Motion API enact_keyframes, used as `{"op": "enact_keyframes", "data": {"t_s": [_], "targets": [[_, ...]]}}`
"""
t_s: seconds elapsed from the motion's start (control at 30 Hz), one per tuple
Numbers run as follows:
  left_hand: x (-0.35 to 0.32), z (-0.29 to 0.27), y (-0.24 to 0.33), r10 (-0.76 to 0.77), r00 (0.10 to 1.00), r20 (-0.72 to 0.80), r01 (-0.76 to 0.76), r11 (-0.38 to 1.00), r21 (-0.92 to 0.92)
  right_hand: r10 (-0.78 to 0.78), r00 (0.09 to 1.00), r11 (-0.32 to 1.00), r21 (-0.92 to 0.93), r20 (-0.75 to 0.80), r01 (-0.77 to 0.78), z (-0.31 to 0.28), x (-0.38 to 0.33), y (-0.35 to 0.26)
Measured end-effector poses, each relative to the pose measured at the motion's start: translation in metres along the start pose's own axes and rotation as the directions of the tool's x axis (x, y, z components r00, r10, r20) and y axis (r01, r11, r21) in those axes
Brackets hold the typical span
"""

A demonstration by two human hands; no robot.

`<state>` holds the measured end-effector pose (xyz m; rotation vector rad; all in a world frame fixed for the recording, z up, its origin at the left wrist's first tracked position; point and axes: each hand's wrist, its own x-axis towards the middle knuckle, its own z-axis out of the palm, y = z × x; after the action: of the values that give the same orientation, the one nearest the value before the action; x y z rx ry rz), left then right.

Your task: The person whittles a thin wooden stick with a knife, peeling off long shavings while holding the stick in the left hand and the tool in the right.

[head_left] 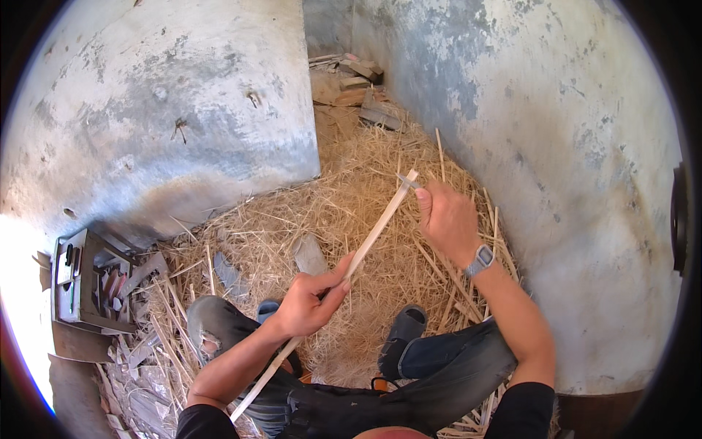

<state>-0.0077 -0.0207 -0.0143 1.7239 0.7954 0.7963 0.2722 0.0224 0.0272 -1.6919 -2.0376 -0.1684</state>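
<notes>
Wooden strip (379, 226), seen from the head view, is held aslant in front of the seated person, its far end raised over the floor litter of straw-like shavings (351, 208) and its near end running down past the left forearm toward the lower edge. Judged from the blade's placement, the step in hand is paring or scraping the strip close to its far tip: a small metal blade (414, 184) lies across it there, apparently in contact. The next move appears to call for a steady strip, a shallow and constant blade angle, and the supporting fingers kept well clear of the edge's path. Left hand (313, 298): closed on the strip at about mid-length, thumb and curled fingers pinching it, forearm angled in from the lower left. Right hand (447, 219): closed on the blade's tool, thumb foremost and bearing toward the strip; the handle is concealed by the fist, so its form cannot be told. The right elbow is bent outward, the forearm rising from the lower right, with a wristwatch (480, 260) at the wrist. The hands stand well apart along the strip.
</notes>
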Motion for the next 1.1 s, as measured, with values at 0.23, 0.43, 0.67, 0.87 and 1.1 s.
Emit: {"op": "enact_keyframes", "data": {"t_s": [0.23, 0.43, 0.67, 0.87, 1.1], "targets": [[-0.003, -0.002, 0.005, -0.009, 1.000, -0.004, 0.009, 0.998, -0.064, -0.149, 0.972, 0.984, -0.121, -0.184, 0.128, 0.008, 0.005, 0.008], [-0.012, 0.001, 0.012, 0.047, 0.999, 0.024, -0.047, 0.999, 0.006, 0.141, 0.928, 0.973, -0.123, -0.346, -0.194, -0.013, 0.009, 0.074], [-0.004, 0.003, 0.009, 0.037, 0.997, 0.065, -0.037, 0.999, 0.006, 0.166, 0.903, 0.980, 0.169, -0.397, -0.106, -0.033, 0.004, 0.043], [0.001, 0.002, 0.015, 0.013, 0.998, 0.062, -0.012, 1.000, -0.009, -0.052, 0.913, 0.985, 0.130, -0.404, 0.113, -0.034, -0.011, -0.003], [-0.003, -0.006, 0.010, -0.034, 0.999, 0.031, 0.037, 0.995, -0.097, -0.128, 0.950, 0.991, 0.008, -0.284, 0.136, -0.011, -0.007, -0.012]]}}
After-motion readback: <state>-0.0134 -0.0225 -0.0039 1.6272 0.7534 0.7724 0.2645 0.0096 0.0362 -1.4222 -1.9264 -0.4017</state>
